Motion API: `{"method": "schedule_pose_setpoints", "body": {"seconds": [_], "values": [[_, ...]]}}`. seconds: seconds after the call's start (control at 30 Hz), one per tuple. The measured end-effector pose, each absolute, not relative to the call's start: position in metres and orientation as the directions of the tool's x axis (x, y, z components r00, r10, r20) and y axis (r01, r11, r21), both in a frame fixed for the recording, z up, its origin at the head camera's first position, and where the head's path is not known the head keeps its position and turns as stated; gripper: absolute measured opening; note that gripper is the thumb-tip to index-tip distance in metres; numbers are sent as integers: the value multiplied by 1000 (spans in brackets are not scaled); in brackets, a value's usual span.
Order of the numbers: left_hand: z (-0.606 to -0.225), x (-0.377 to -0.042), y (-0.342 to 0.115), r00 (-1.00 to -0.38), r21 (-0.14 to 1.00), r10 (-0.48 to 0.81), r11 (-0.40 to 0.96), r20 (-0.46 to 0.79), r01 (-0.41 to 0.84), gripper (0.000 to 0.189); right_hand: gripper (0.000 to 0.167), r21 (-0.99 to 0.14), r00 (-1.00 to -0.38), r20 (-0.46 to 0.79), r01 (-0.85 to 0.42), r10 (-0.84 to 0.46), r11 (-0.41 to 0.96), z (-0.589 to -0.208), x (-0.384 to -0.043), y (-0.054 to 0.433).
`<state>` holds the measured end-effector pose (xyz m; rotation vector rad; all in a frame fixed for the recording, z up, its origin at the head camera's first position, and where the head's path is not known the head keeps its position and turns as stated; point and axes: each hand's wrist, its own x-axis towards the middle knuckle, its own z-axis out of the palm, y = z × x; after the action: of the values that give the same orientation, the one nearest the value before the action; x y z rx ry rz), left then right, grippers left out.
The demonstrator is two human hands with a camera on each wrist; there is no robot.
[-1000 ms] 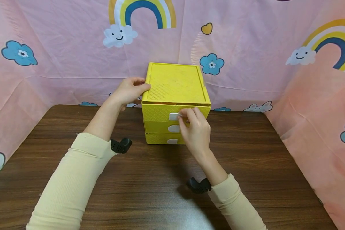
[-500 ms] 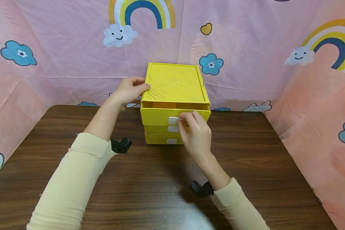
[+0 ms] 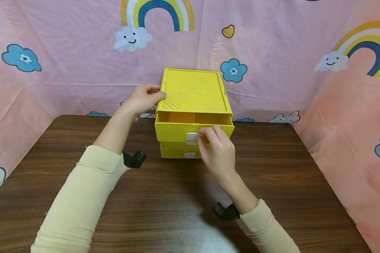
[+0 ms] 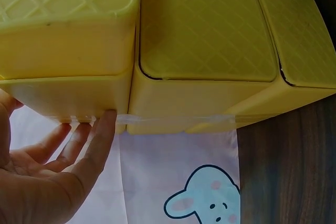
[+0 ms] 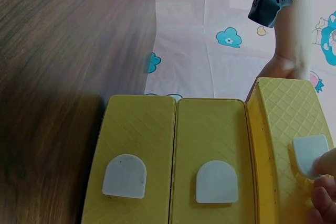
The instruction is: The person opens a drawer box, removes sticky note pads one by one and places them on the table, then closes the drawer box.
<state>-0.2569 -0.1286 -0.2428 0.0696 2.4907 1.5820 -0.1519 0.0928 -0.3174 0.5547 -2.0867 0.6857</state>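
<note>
A yellow three-drawer unit (image 3: 193, 89) stands at the back of the table. Its top drawer (image 3: 171, 133) is pulled partway out, and an orange patch (image 3: 181, 117) shows inside. My right hand (image 3: 217, 151) pinches the white drawer handle (image 3: 190, 136) between thumb and fingers, as the right wrist view confirms. My left hand (image 3: 142, 100) rests against the unit's left side, its thumb on the top edge. In the left wrist view, extended fingertips of the left hand (image 4: 58, 177) touch the side wall. The drawer's floor is hidden.
Two lower drawers, the middle one (image 5: 210, 129) and the bottom one (image 5: 139, 129), are closed, each with a white handle. The brown wooden table (image 3: 164, 207) spreads in front. A pink patterned cloth (image 3: 82, 66) hangs behind and at both sides.
The top drawer has slid out toward me from nearly closed, baring its inside. My right hand has come nearer with its handle; the left hand has stayed at the unit's side.
</note>
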Motion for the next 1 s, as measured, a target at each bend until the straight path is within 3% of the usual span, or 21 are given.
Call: {"method": "schedule_pose_setpoints", "body": {"seconds": [0.3, 1.0], "values": [[-242, -258, -127, -982, 900, 130, 430, -138, -70, 56, 5, -256, -549, 821, -600, -157, 758, -316, -142, 95], [-242, -256, -127, -982, 903, 121, 421, -146, -82, 57, 8, -188, -491, 849, -625, -195, 757, -316, -121, 98]]}}
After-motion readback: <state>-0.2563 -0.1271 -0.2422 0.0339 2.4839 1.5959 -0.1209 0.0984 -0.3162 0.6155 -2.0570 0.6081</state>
